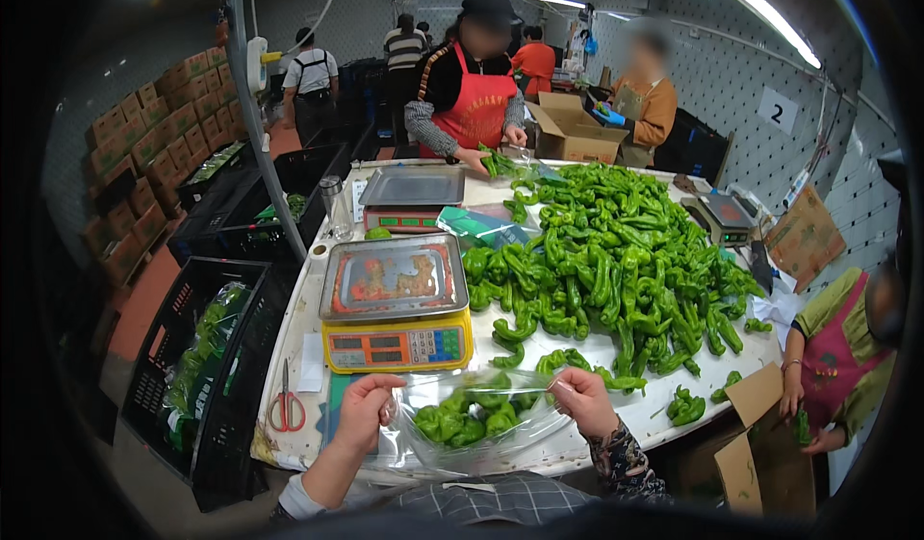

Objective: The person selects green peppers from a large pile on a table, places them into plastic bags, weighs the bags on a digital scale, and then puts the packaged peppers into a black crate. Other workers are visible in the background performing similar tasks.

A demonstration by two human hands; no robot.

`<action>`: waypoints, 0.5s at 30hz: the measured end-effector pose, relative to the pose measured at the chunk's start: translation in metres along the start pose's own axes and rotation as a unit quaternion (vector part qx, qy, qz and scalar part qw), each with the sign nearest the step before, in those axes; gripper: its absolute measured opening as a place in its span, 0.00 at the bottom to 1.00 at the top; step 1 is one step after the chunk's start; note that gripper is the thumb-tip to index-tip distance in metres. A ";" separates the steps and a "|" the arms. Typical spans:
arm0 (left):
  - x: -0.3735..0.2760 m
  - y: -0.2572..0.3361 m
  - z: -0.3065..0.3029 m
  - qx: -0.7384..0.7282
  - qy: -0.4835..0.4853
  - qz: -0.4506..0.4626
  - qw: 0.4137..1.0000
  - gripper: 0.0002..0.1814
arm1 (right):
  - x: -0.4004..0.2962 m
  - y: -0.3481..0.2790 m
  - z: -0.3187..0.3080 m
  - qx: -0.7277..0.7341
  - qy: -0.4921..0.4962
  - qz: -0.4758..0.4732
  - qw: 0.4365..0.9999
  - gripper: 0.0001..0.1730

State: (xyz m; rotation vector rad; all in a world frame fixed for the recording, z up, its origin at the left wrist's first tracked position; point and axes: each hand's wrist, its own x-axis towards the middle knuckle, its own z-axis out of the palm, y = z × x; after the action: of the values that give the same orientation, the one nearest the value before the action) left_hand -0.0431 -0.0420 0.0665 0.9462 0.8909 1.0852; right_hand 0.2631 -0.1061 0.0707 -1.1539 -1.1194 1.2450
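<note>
A clear plastic bag (476,432) with several green peppers inside lies at the table's near edge. My left hand (367,410) pinches one side of its mouth and my right hand (583,403) pinches the other, so the top edge is stretched between them. Just beyond the bag stands a yellow digital scale (395,302) with a stained metal tray. A large heap of long green peppers (613,251) spreads over the white table behind and to the right. Red-handled scissors (286,410) lie to the left of my left hand.
Black crates (195,381), one holding bagged greens, stand at the left. A second scale (413,197), a glass bottle (335,208) and printed bags (484,228) are farther back. Co-workers stand across the table and at the right, beside an open cardboard box (776,453). A metal post (263,114) rises at left.
</note>
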 end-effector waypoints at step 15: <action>0.150 0.110 -0.040 0.194 0.012 0.369 0.909 0.12 | 0.208 -0.047 0.066 -0.016 0.064 -0.211 0.975 0.10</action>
State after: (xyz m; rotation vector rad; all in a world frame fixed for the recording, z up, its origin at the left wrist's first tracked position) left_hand -0.0791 0.1305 0.1377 1.6896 0.7940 1.5866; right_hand 0.2055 0.1032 0.1215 -0.9418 -1.2134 0.8147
